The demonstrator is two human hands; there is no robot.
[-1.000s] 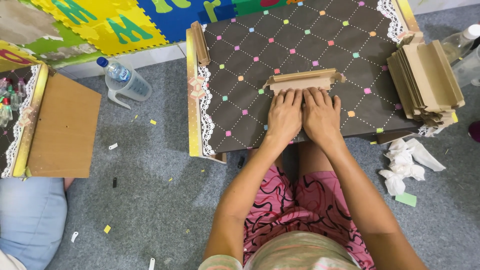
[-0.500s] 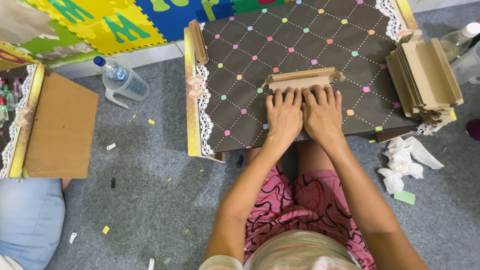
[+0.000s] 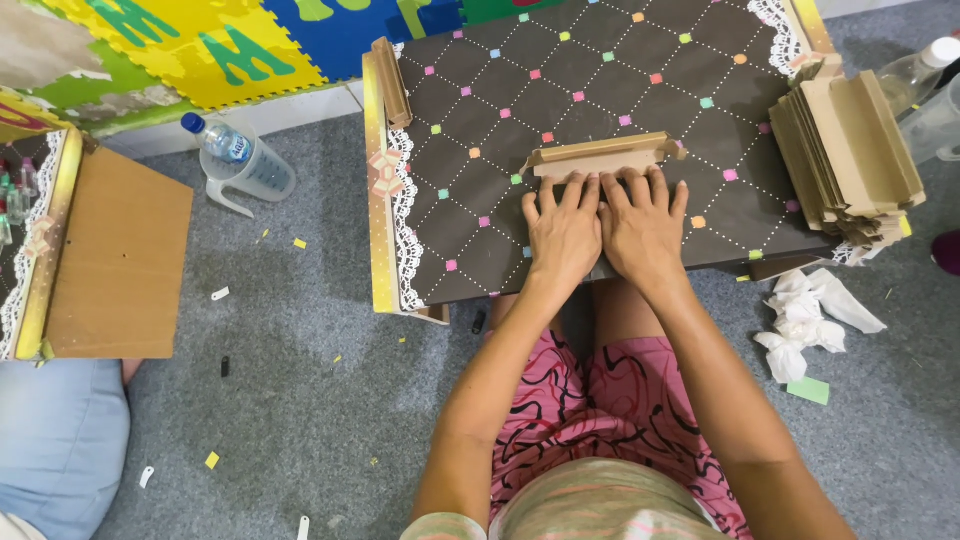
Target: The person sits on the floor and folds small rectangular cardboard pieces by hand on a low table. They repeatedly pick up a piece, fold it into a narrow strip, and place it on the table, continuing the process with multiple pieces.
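left hand [image 3: 563, 233]: flat, fingers open, pressing on the cardboard piece [image 3: 603, 157]
right hand [image 3: 643, 226]: flat and open too, just beside the left
cardboard piece: under the fingertips, brown, long, folded edges
table [image 3: 480, 200]: dark cloth, little coloured squares

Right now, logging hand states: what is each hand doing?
Left hand: open, flat, fingers on the cardboard piece.
Right hand: open, flat, pressing the same piece.

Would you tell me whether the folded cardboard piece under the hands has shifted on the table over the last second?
No. The cardboard piece lies by the same coloured squares of the dotted tablecloth, with both hands flat on its near edge.
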